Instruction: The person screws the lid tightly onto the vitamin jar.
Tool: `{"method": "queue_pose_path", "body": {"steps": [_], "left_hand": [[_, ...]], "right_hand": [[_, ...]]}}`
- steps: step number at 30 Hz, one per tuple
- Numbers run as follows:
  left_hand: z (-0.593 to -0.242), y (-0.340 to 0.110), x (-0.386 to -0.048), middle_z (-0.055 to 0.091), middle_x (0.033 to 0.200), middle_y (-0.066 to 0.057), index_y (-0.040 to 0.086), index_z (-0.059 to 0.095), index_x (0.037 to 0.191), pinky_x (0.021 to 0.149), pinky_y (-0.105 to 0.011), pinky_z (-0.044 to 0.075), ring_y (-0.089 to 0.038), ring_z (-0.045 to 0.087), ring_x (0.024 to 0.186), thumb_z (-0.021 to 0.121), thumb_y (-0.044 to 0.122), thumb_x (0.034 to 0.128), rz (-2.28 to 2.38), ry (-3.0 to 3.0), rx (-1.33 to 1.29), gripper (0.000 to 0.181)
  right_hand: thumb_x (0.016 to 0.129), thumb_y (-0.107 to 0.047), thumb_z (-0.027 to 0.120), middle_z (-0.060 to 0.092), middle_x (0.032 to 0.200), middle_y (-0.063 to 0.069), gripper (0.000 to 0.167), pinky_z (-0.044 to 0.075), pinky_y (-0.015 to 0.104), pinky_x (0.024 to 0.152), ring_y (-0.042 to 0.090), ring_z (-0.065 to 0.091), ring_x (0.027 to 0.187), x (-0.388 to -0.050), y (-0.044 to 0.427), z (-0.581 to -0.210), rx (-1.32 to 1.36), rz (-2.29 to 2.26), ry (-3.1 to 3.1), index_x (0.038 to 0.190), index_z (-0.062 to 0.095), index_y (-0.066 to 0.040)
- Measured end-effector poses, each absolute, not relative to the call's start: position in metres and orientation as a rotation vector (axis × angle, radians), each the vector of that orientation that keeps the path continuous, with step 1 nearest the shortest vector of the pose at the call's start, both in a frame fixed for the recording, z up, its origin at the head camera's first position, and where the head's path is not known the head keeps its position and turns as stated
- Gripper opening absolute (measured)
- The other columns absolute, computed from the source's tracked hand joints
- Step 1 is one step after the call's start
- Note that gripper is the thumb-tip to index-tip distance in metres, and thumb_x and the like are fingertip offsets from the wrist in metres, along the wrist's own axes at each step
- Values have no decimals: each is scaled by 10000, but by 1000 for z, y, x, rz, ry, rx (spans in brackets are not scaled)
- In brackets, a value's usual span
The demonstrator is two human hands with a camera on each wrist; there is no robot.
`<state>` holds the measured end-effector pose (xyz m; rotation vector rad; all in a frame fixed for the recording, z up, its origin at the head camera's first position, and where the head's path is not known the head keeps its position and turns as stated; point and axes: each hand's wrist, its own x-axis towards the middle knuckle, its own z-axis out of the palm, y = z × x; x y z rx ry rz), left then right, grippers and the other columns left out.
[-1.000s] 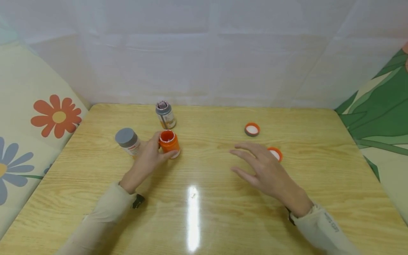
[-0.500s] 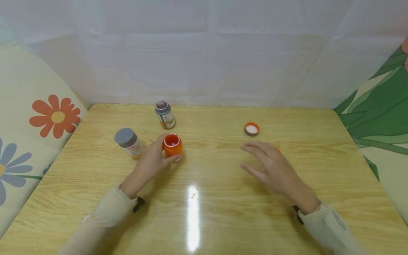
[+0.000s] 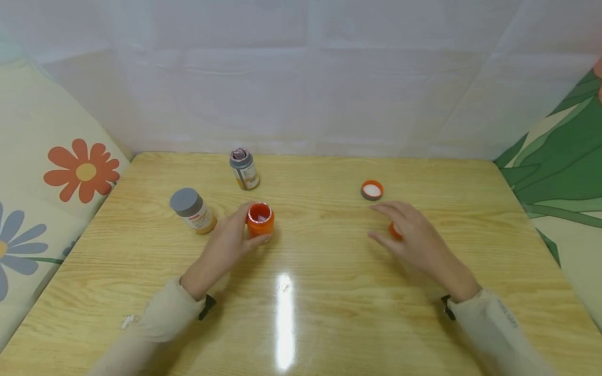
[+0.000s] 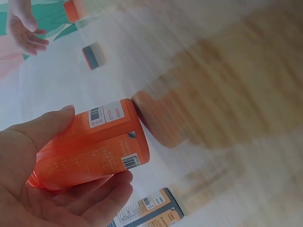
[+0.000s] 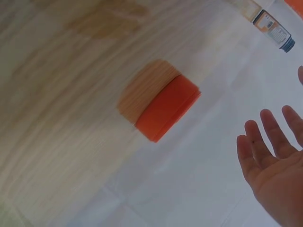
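Note:
My left hand (image 3: pixel 221 250) grips an open orange bottle (image 3: pixel 261 226) by its side, the thumb on one side and fingers on the other. The bottle stands upright with its mouth up. In the left wrist view the orange bottle (image 4: pixel 90 146) shows barcode labels, and its base is at or barely above the tabletop. My right hand (image 3: pixel 420 243) hovers with fingers extended over an orange cap, which it partly hides in the head view. In the right wrist view the orange cap (image 5: pixel 168 109) lies on the table, apart from the right hand (image 5: pixel 279 165).
A closed bottle with a grey lid (image 3: pixel 193 210) stands left of my left hand. Behind it is an open grey-necked bottle (image 3: pixel 245 169). A grey cap with an orange rim (image 3: pixel 372 190) lies inner side up, beyond my right hand. A pale cloth (image 3: pixel 301 94) hangs at the table's back.
My left hand has moved the orange bottle a little right and toward me. My right hand has shifted right, over the orange cap.

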<state>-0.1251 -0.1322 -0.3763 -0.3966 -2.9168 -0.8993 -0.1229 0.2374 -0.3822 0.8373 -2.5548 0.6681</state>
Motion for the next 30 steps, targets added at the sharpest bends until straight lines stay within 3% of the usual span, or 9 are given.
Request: {"method": "queue_pose_path", "body": {"steps": [18,30], "left_hand": [[-376,-129,-119,711,1175,-153,37,554,1275,934,-449,577,-302,694,1059,864,241,767,-850,-2849,-470,629],[-377,-128,-118,710,1178,-157,28,554,1278,933,-460,575,-312,692,1067,868,229,760,-845,-2853,-500,639]], "right_hand": [[791,-170,824,631,1251,199,555,446,606,987,411,554,1176,-132,262,-390,679,705,-2686,1282,604,-34],[889,-289,747,561,1352,241,615,353,647,1074,461,468,1273,-133,278,-385,583,670,-2953,1383,514,-7]]}}
